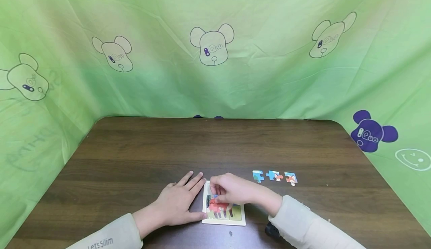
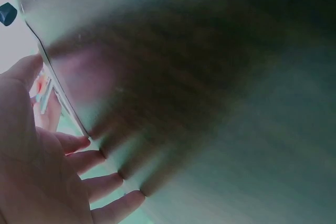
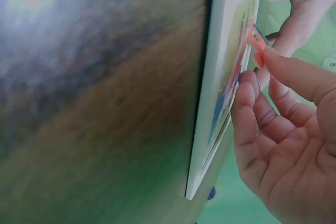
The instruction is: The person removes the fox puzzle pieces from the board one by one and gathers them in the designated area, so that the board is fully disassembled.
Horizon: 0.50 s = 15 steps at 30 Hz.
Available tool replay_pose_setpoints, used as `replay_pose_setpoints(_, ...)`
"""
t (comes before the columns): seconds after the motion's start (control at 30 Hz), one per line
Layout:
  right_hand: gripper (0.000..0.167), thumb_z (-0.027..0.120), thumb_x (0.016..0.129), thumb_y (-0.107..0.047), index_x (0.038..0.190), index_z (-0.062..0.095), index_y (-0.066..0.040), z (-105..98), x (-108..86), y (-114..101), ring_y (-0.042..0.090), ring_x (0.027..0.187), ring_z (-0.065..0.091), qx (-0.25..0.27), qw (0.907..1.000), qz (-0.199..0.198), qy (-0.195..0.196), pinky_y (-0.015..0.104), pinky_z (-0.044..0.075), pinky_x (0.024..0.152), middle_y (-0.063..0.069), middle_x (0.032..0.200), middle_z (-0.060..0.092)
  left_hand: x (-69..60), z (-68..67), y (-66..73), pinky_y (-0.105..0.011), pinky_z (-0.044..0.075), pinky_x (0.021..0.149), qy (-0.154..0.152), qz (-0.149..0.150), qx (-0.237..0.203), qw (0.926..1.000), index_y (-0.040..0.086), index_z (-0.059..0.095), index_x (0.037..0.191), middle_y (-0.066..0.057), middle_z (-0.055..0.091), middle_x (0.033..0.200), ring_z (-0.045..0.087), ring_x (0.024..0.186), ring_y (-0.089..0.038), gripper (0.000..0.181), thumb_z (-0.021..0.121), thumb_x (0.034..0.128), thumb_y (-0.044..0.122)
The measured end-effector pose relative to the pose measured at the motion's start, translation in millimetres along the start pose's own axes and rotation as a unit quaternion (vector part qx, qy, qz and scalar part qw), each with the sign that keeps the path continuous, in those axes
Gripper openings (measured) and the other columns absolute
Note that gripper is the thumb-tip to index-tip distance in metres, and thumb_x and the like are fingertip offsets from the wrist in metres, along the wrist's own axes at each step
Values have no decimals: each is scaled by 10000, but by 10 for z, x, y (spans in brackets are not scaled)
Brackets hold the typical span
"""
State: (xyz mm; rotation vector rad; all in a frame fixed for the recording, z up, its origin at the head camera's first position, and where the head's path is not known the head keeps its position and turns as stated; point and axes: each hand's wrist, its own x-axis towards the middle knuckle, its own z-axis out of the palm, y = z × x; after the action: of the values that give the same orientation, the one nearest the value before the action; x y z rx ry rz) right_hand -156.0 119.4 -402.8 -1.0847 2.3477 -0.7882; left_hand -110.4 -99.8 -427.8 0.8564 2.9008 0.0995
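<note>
A white-rimmed jigsaw tray (image 1: 204, 204) lies near the table's front edge, with a partly filled picture of an orange striped animal on green ground. Flat beside its left edge rests my left hand (image 1: 175, 204), fingers extended and thumb touching the rim. My right hand (image 1: 232, 189) is over the tray's upper part, its fingers hiding some of the picture. Between its thumb and fingers, the right wrist view shows a pinched orange jigsaw piece (image 3: 256, 41), tilted against the picture. In the left wrist view, the left fingertips (image 2: 118, 182) touch the tabletop.
Right of the tray lie three loose jigsaw pieces: a blue-green one (image 1: 257, 176), a blue-orange one (image 1: 273, 175) and one with an orange animal face (image 1: 291, 178). A small black object (image 1: 272, 230) sits partly behind the right sleeve. Green printed cloth (image 1: 215, 88) surrounds the table.
</note>
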Motion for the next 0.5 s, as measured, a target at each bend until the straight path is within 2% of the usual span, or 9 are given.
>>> replay_pose_setpoints(0.17, 176, 701, 856, 17, 802, 563, -77, -17, -15, -23, -37, 580, 484, 404, 9991, 10, -88, 172, 492, 512, -80, 645, 509, -2, 3, 2, -508, 525, 890, -20, -16, 18, 10000, 183, 395, 1528, 13, 343, 1619, 331, 1493, -266, 922, 551, 821, 753)
replay_pose_setpoints(0.37, 174, 699, 854, 22, 788, 571, -74, -26, -5, 10, -38, 593, 510, 684, 9976, -25, -86, 196, 514, 524, -81, 655, 538, 2, 18, -6, -504, 527, 889, -15, -1, 43, 10000, 188, 392, 1530, 14, 344, 1618, 333, 1491, -267, 926, 550, 818, 758)
replay_pose_setpoints(0.5, 174, 712, 859, 3, 792, 580, -89, -45, -10, 41, -32, 613, 525, 720, 9974, -9, -32, 194, 516, 576, -87, 672, 558, 7, 12, -9, -510, 525, 894, -23, -5, 36, 10000, 188, 390, 1532, 13, 342, 1620, 331, 1492, -269, 927, 551, 819, 758)
